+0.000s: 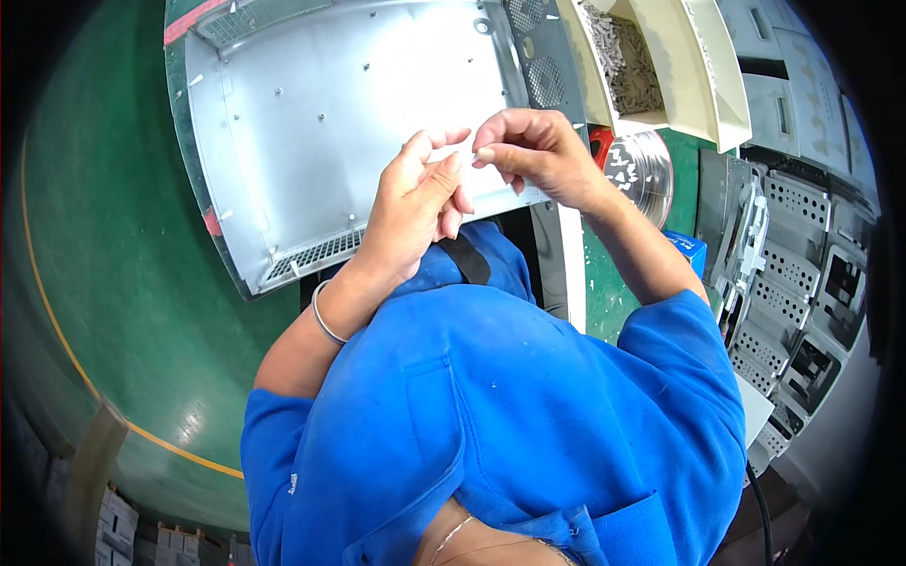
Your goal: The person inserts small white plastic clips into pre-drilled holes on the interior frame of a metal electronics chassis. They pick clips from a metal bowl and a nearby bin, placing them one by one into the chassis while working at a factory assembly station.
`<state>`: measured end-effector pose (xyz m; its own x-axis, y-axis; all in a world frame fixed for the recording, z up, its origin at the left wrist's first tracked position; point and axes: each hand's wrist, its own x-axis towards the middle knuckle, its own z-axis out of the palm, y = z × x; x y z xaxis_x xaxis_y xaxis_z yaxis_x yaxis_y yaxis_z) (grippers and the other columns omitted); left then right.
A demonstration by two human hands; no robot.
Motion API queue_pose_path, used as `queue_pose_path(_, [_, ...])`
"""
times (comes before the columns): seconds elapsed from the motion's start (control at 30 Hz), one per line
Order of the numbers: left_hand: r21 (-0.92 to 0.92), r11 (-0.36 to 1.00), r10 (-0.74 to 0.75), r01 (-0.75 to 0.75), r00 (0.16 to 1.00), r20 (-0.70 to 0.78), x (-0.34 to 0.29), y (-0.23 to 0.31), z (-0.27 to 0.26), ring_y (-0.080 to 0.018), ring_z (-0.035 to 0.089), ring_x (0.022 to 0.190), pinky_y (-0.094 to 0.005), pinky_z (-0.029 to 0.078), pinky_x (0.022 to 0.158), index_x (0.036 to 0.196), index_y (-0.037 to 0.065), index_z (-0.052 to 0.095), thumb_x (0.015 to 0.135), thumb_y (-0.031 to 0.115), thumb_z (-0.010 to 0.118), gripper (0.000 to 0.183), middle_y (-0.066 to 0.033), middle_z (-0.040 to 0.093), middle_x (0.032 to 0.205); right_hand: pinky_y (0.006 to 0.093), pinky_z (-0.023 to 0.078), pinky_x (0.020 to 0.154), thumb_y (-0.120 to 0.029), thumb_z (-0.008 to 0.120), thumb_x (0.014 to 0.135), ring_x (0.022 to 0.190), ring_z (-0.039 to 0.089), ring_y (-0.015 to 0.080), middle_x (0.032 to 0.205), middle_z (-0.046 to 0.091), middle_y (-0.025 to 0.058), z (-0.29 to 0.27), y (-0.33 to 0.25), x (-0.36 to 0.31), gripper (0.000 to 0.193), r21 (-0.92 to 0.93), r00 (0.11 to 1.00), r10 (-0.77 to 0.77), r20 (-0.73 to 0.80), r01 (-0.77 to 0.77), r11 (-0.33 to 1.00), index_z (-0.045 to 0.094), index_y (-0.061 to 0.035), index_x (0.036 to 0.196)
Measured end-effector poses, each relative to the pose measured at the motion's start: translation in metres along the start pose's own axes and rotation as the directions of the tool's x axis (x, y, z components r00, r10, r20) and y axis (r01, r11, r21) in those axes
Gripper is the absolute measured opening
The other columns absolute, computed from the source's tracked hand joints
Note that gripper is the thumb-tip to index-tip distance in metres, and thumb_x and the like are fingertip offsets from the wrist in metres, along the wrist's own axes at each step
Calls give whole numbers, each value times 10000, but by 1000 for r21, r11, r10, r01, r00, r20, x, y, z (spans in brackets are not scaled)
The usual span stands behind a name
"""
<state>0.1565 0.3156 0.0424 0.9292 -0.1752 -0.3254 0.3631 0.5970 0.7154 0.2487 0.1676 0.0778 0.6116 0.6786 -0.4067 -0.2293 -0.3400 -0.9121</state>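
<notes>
Both of my hands are raised close together over the near edge of a shallow metal case (340, 160). My left hand (415, 193) has its fingers curled in and its thumb lying across them, with the index finger held a little apart. Its palm is turned away, so whatever lies in it is hidden. My right hand (547, 156) pinches thumb against index finger just beside the left fingertips. A tiny pale bit shows at that pinch, too small to name. The case's floor carries several small studs, and perforated strips run along its sides.
Right of the case stands a cream parts bin (661, 57) with many small pale pieces. Below it are a round clear-topped tub (637, 174) with white bits and a blue box (687, 250). Perforated metal brackets (788, 274) are stacked far right. Green floor (142, 283) lies left.
</notes>
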Motion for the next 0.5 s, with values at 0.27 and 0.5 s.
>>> queue_pose_path(0.27, [-154, 985, 65, -83, 991, -115, 7, -5, -22, -151, 517, 806, -249, 427, 696, 1000, -13, 437, 753, -9, 399, 250, -93, 509, 895, 249, 427, 620, -27, 549, 703, 629, 530, 114, 643, 565, 45, -49, 30, -18, 66, -543, 978, 177, 113, -88, 835, 568, -5, 762])
queue_pose_path(0.5, [-170, 983, 49, -70, 991, -121, 9, -6, -23, -186, 528, 856, -280, 441, 760, 961, -3, 442, 789, 14, 428, 173, -101, 515, 909, 246, 420, 603, -38, 558, 698, 632, 523, 102, 640, 560, 38, -52, 30, -17, 71, -548, 931, 328, 162, -192, 814, 576, -11, 761])
